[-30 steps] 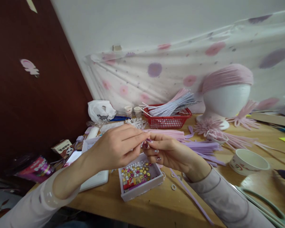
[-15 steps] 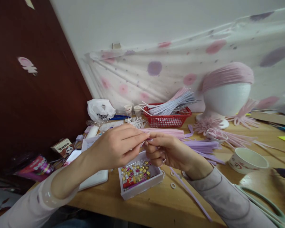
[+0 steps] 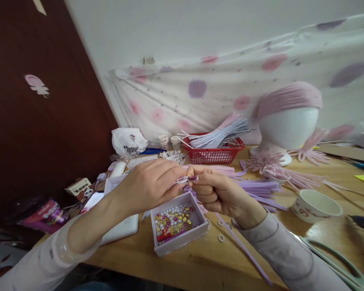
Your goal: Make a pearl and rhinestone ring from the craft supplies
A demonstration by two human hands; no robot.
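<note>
My left hand (image 3: pixel 153 180) and my right hand (image 3: pixel 220 190) meet above a white box of beads (image 3: pixel 182 247). A small ring of white pearls (image 3: pixel 182 179) shows at the fingertips of my left hand, which is closed on it. The thumb and forefinger of my right hand pinch together right beside the ring, the other fingers curled in. Whatever lies inside that pinch is hidden. Pearls and gold and magenta gems (image 3: pixel 172 220) fill the box. A loose pearl ring (image 3: pixel 221 238) lies on the table near a single purple pipe cleaner (image 3: pixel 245 256).
Behind my hands stands a red basket (image 3: pixel 214 155) of pipe cleaners. Purple pipe cleaners (image 3: pixel 257 186) lie to the right, near a paper bowl (image 3: pixel 317 206), green-handled scissors (image 3: pixel 336 258) and a foam head (image 3: pixel 291 125). A white bag (image 3: pixel 129 139) sits at the back left.
My right hand has turned and its fingers have curled in more tightly. The pearl ring between the fingertips now shows clearly. The box of beads is less covered.
</note>
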